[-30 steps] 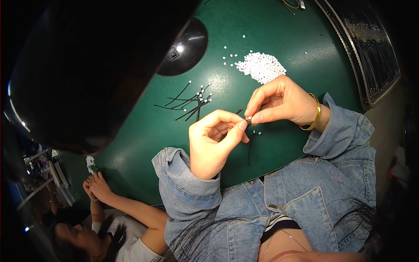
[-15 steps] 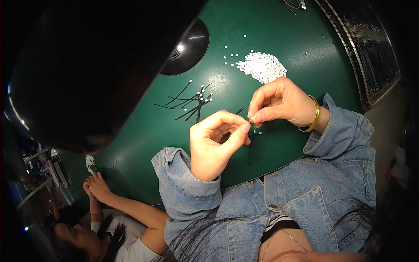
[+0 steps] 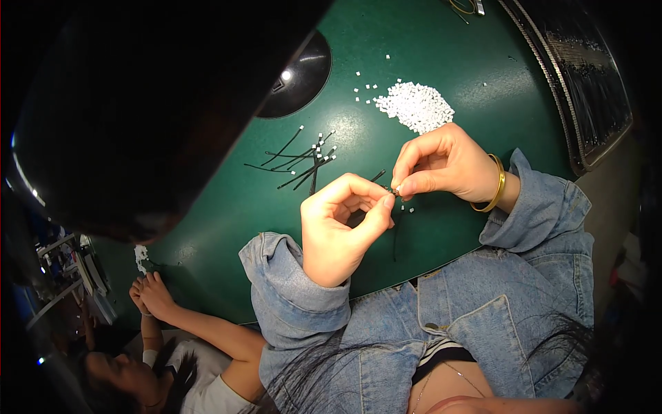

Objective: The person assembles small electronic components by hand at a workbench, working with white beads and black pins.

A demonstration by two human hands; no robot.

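My left hand pinches the end of a thin black wire between thumb and forefinger. Against it, the thumb and forefinger of my right hand close on a tiny white connector housing. The fingertips meet, so the join between wire and housing is mostly hidden. Below them two loose white housings lie on the green table. To the left rests a loose bunch of short black wires, several tipped with white housings. A heap of white housings sits beyond my right hand.
A round black base stands at the far left, beside a large dark shape that blocks much of the view. On the right is a rack of black wires. Another person's hands work near a small white heap.
Both hands hold nearly the same place and the same pinch. My fingertips have shifted very slightly; the wires and housings on the table lie as before.
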